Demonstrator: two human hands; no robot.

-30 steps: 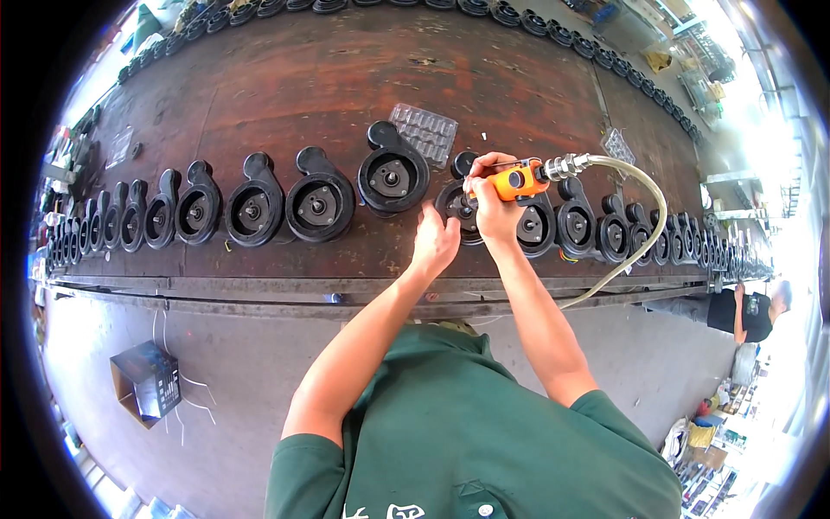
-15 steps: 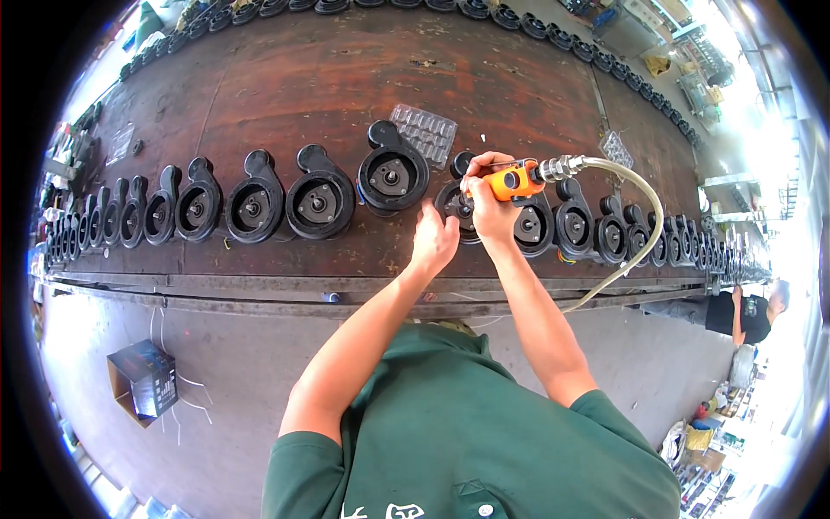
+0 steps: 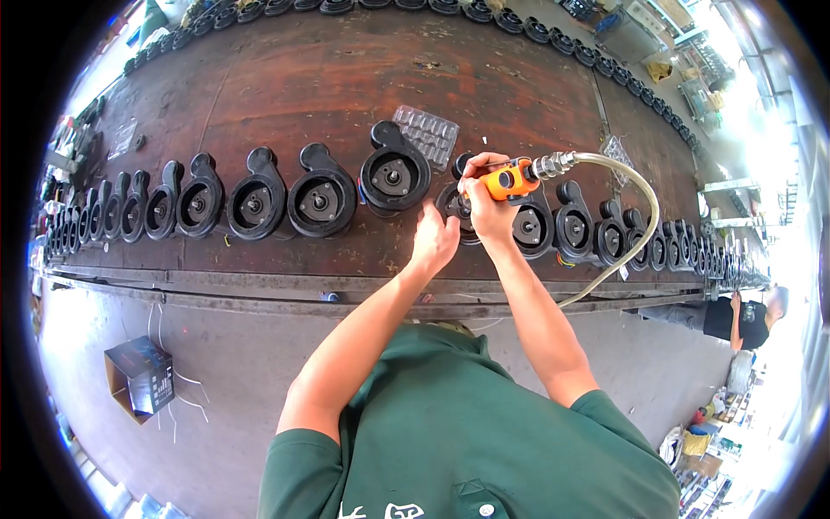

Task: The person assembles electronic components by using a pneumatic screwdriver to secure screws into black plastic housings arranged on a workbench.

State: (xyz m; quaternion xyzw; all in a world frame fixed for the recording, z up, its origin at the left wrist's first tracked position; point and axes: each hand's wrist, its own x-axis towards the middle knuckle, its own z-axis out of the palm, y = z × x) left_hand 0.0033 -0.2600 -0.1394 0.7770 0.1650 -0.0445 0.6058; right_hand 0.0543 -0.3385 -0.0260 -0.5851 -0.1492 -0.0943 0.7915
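My right hand [image 3: 487,206] grips an orange air screwdriver [image 3: 510,181] held over a black pump housing [image 3: 453,201] on the brown workbench [image 3: 311,86]. A pale hose [image 3: 635,227] runs from the tool's metal fitting and loops down past the bench's front edge. My left hand [image 3: 435,241] rests on the near side of that same housing, fingers against it. The housing is mostly hidden by both hands. Just left of it stands another black housing [image 3: 395,178] with its round centre showing.
A long row of black pump housings [image 3: 255,201] runs along the bench to both sides. A clear plastic tray [image 3: 425,134] lies behind the row. An open cardboard box [image 3: 138,375] sits on the floor at left. Another person [image 3: 739,316] stands at far right.
The orange tool and my right hand have shifted slightly; my left hand stays on the housing. Nothing else has moved.
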